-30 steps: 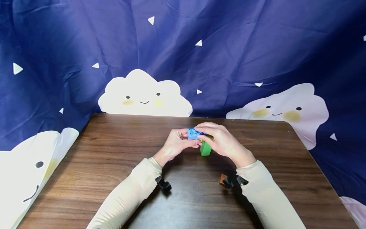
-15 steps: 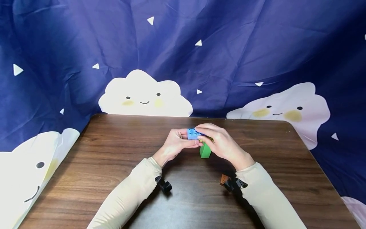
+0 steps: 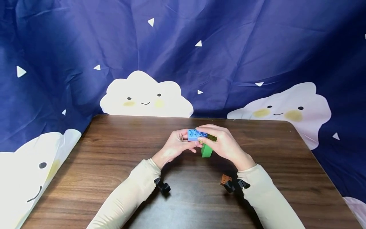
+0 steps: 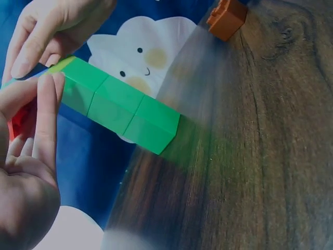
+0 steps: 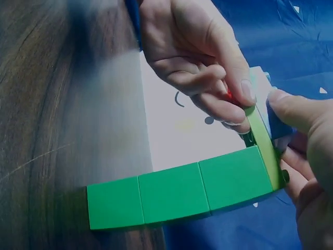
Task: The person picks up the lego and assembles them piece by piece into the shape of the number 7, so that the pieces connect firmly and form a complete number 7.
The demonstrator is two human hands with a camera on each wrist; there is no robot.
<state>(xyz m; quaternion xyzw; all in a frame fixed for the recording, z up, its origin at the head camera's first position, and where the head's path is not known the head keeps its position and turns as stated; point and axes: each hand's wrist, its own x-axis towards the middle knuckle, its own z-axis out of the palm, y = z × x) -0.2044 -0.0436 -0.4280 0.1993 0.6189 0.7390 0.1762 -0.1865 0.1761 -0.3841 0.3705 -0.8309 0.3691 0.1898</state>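
Three green bricks [image 3: 206,151] form a column below a yellow-green plate [image 5: 265,148], and blue bricks sit on the plate. In the head view my left hand [image 3: 175,143] holds the left end of the light blue brick [image 3: 193,134], thumb at the near side. A red piece [image 4: 18,122] shows among the left fingers, partly hidden. My right hand [image 3: 226,143] pinches the darker blue brick [image 5: 279,121] beside it, the thumb in front and fingers over the far side. Whether the column's lower end touches the table, I cannot tell.
An orange brick [image 3: 225,179] lies on the brown wooden table [image 3: 120,152], close to the right wrist camera [image 3: 229,186]. Behind the table hangs a dark blue cloth [image 3: 183,47] with white clouds and triangles.
More of the blue bricks' studs show now, since the right fingers have shifted slightly right. The column has also moved a little to the right. Both hands keep their grip.
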